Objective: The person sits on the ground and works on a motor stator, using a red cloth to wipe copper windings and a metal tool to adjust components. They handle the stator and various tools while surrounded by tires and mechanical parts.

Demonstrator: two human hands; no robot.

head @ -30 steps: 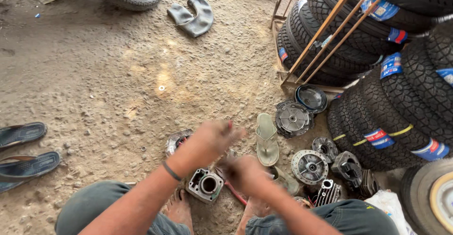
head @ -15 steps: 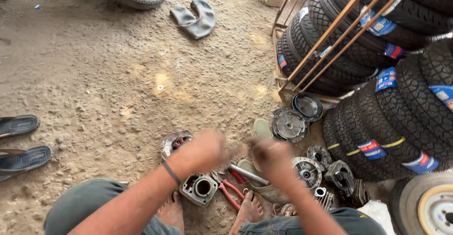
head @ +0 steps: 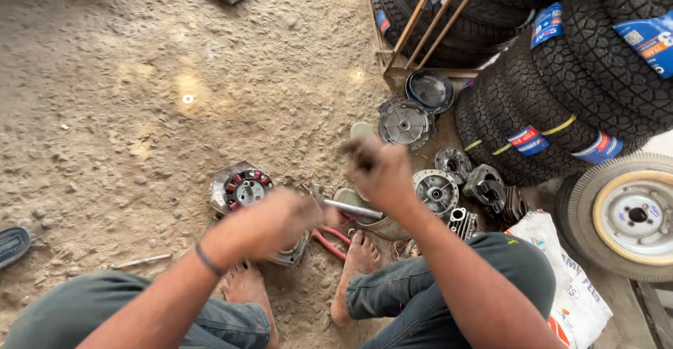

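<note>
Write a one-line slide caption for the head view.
Squatting barefoot on dirt, left hand grips a metal rod tool, right hand raised, beside round grey engine parts and stacked black tyres.

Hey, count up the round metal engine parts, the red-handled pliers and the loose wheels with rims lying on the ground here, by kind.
Round metal discs and covers: 4 (stator plate, finned disc, dark cover, hub plate)
Red-handled pliers: 1
Wheel with cream rim: 1
Total: 6

Shiny metal rod (head: 350, 209); rough sandy ground (head: 140, 75); matt rubber tyres (head: 561, 89).
</note>
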